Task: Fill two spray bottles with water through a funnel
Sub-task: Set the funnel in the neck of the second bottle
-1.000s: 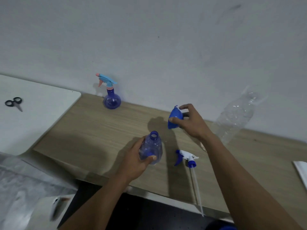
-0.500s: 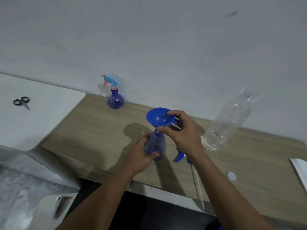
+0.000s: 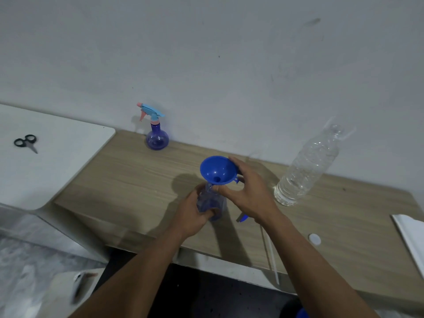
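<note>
A blue funnel point(image 3: 215, 171) sits with its spout in the neck of an open blue-tinted spray bottle point(image 3: 212, 203) standing on the wooden table point(image 3: 128, 177). My left hand point(image 3: 191, 211) grips the bottle's body from the left. My right hand point(image 3: 249, 191) holds the funnel, fingers along its right rim and thumb under the cone. The bottle's removed spray head point(image 3: 242, 218) with its long white tube lies on the table, mostly hidden by my right wrist. A second spray bottle point(image 3: 157, 136), with its light-blue and pink head on, stands by the wall. A clear water bottle point(image 3: 305, 171) without a cap stands at the right.
A white bottle cap point(image 3: 314, 239) lies near the table's front right. A white object point(image 3: 410, 239) lies at the right edge. Black-handled scissors point(image 3: 25, 143) lie on the white surface point(image 3: 57, 161) to the left. The wall runs close behind the table.
My right hand carried the funnel from above the table to the open bottle and turned it upright; its spout now sits in the neck. My left hand kept its grip on the bottle.
</note>
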`<action>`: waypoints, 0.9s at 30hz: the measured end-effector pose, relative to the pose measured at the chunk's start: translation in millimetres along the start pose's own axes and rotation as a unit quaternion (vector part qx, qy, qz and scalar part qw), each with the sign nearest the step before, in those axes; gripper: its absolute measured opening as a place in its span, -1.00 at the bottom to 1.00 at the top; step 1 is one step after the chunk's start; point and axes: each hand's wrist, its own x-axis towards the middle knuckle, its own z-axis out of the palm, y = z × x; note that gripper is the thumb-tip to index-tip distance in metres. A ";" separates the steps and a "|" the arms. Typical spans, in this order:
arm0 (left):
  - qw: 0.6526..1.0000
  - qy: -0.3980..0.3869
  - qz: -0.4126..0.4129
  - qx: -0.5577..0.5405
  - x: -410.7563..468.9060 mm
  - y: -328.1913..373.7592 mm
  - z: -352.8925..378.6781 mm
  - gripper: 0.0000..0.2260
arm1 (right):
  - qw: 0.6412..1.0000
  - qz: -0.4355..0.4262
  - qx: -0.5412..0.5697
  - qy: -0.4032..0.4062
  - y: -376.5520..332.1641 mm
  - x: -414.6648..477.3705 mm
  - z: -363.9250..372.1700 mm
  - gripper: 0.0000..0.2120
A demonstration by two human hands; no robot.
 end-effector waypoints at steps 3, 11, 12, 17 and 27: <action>1.000 -0.006 0.004 0.014 -0.3 3.9 -1.3 -0.44 | 1.000 0.025 0.005 0.001 -5.8 -1.4 -2.7 -0.04; 1.000 -0.009 -0.018 0.013 0.7 6.6 2.4 -0.41 | 0.999 0.033 -0.010 0.022 -12.2 0.7 -1.5 -0.16; 1.000 -0.009 -0.019 0.014 0.4 7.7 3.0 -0.42 | 0.999 0.035 -0.011 0.024 -12.9 0.6 -1.4 -0.16; 1.000 0.009 -0.011 0.022 -2.5 12.7 2.5 -0.44 | 0.998 0.027 -0.025 0.043 -15.9 -0.7 3.5 -0.40; 0.995 0.091 0.023 -0.020 -21.0 30.7 -6.7 -0.07 | 0.972 -0.013 -0.059 0.225 -9.0 -15.2 -31.1 -0.41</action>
